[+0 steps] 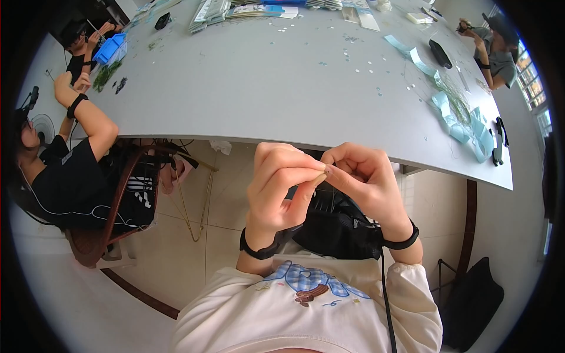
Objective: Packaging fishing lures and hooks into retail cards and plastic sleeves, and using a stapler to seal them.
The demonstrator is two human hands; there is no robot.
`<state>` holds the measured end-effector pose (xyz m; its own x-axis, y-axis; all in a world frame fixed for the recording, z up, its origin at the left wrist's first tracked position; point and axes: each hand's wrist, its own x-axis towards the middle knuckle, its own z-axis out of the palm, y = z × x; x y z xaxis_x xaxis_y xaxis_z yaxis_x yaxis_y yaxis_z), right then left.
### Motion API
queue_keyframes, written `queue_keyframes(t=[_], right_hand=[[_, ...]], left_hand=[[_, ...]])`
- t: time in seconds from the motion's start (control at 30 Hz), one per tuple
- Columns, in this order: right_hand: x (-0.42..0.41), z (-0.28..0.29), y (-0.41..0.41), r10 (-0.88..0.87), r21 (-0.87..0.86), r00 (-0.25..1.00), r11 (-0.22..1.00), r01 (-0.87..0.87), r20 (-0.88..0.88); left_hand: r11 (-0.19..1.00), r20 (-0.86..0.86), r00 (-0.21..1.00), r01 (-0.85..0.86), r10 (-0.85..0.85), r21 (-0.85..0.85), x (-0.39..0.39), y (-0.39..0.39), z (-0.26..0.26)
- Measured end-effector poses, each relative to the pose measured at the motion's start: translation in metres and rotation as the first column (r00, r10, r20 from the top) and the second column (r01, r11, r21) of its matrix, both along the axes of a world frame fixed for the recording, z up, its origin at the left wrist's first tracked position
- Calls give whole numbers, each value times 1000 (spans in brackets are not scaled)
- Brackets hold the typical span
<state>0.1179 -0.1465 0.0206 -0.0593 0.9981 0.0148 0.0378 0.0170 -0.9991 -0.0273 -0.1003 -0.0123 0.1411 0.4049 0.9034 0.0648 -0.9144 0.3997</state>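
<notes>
My left hand (282, 185) and my right hand (364, 181) meet fingertip to fingertip just off the near edge of the grey table. Between them they pinch a tiny object (327, 171) with what looks like a thin strand; it is too small to name. The thumb and fingers of my left hand press together at its left side, and my right thumb and index finger close on it from the right. A black band sits around each wrist. A black bag or cloth lies below the hands.
On the grey table (265, 97) lie light-blue ribbon (450, 117), green strands (457, 99), small discs, a black stapler (499, 141) and stacked cards (209, 15). A blue basket (108, 48) stands far left. Two people sit at left, another at right.
</notes>
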Motion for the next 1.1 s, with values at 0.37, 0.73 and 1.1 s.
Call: queue_keyframes(t=[0.37, 0.73, 1.1], right_hand=[[-8, 10, -34, -285, 474, 868, 878, 67, 406], [5, 29, -14, -194, 383, 910, 923, 42, 366], [6, 5, -2, 13, 73, 997, 997, -19, 70]], left_hand=[[1000, -31, 999, 12, -13, -24, 4, 0, -1], [999, -36, 998, 43, -43, 4, 9, -9, 3], [1000, 21, 999, 28, -29, 13, 6, -7, 1]])
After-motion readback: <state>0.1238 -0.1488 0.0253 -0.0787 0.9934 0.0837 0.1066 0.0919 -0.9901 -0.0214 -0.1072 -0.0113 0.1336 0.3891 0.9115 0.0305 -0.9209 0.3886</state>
